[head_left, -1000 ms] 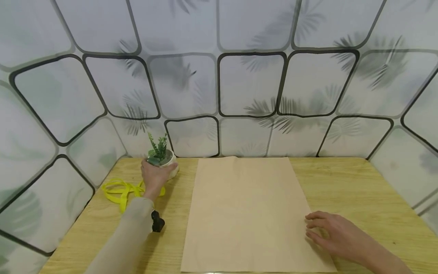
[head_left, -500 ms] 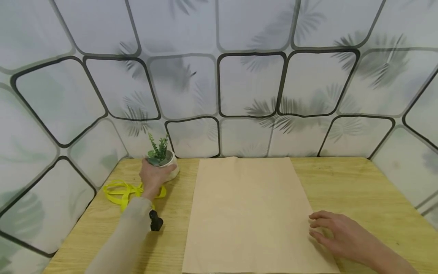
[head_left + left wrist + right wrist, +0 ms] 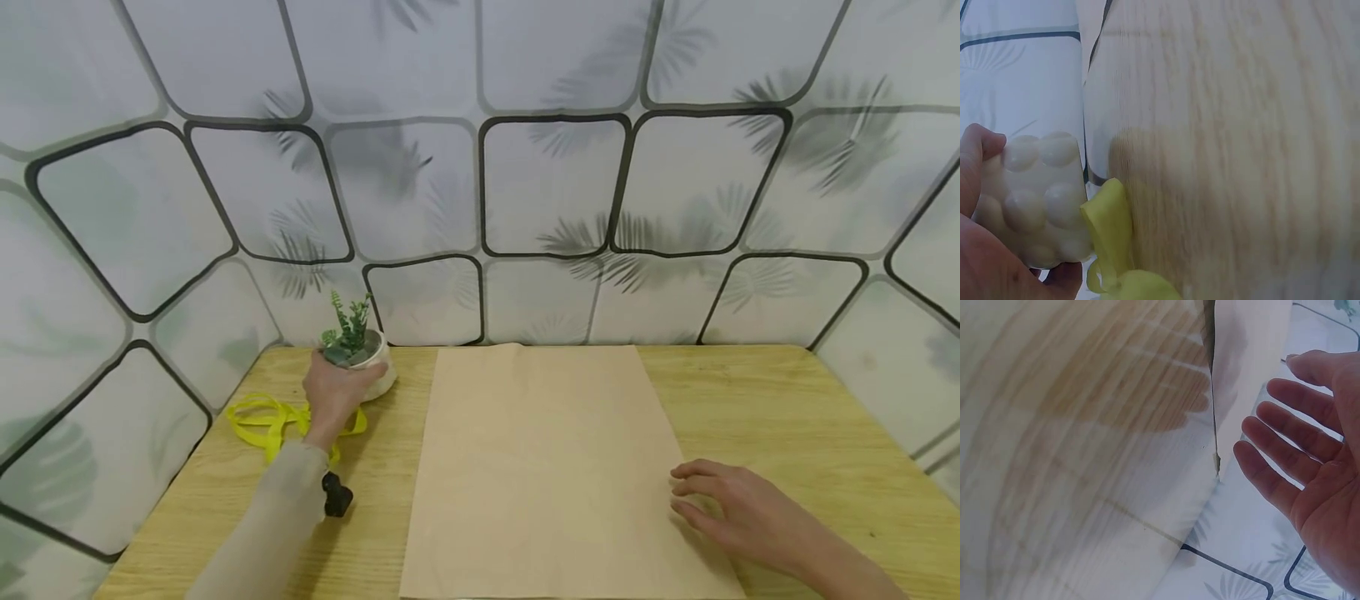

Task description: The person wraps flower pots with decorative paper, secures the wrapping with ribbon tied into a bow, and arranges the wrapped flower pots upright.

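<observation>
At the back left of the table, my left hand (image 3: 335,396) grips a potted plant (image 3: 351,333) with green leaves. Its white pot (image 3: 1041,200) is covered in round bumps, and the thumb and fingers lie around its sides in the left wrist view. A yellow ribbon (image 3: 268,421) lies in loose loops beside and under that wrist. My right hand (image 3: 742,517) hovers by the right edge of a sheet of brown paper (image 3: 540,467), holding nothing. Its fingers (image 3: 1279,472) are spread and lightly bent in the right wrist view.
The wooden table (image 3: 780,408) carries the flat paper across its middle. Behind and at both sides stands a patterned cloth backdrop (image 3: 555,183), meeting the table's back edge. A small black device (image 3: 336,495) sits at the left wrist.
My left hand and the potted plant have shifted very slightly toward me. The right hand has stayed almost where it was by the paper's edge.
</observation>
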Action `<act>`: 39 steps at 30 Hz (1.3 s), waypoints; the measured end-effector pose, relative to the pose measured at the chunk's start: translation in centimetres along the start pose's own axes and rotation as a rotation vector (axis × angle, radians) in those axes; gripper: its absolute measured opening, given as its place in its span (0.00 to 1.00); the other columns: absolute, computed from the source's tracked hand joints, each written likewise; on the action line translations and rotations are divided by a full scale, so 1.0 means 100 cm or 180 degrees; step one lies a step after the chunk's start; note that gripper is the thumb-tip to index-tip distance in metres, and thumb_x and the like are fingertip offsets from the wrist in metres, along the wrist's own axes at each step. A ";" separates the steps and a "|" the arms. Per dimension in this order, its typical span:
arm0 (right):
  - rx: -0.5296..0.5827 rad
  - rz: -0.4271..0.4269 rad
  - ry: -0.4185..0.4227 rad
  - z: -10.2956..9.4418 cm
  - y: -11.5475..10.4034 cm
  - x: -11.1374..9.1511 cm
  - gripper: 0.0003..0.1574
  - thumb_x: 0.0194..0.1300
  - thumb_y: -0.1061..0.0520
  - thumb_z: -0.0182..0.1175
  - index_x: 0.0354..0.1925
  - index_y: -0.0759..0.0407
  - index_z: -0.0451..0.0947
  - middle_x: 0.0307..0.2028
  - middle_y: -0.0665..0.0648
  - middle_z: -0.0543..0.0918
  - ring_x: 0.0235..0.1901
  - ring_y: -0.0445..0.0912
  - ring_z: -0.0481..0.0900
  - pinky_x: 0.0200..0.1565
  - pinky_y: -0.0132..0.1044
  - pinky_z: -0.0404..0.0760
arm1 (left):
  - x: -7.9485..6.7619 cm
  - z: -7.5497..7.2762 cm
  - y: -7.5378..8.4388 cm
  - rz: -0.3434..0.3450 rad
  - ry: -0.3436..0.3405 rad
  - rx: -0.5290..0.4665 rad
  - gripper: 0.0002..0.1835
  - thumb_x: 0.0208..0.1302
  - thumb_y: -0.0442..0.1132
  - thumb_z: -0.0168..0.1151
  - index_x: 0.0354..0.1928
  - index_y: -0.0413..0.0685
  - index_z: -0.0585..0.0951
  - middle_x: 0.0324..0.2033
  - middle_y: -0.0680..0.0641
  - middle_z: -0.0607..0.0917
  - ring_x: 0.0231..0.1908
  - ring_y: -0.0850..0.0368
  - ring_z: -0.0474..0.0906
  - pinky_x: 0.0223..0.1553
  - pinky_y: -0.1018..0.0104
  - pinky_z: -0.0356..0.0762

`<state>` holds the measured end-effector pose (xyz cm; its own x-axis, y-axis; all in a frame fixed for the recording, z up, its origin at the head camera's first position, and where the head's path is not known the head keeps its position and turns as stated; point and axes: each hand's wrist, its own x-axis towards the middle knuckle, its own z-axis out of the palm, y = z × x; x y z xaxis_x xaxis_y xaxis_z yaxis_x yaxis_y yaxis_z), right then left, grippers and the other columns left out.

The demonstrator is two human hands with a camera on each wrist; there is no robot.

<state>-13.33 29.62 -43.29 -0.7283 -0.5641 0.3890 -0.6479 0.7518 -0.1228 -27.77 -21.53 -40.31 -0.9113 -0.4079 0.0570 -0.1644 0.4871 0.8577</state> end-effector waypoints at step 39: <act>0.0250 0.0148 -0.0628 0.009 -0.012 0.000 0.09 0.54 0.49 0.78 0.33 0.45 0.87 0.46 0.53 0.87 0.42 0.52 0.86 0.42 0.44 0.87 | -0.064 0.042 0.053 0.0895 -0.0631 -0.0113 0.48 0.44 0.51 0.83 0.66 0.43 0.70 0.56 0.38 0.83 0.57 0.42 0.81 0.55 0.47 0.83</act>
<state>-12.72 28.40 -43.92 -0.7825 -0.5910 0.1959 -0.6222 0.7541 -0.2102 -24.38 -13.10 -38.26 -0.9752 -0.1018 0.1963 0.1137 0.5305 0.8400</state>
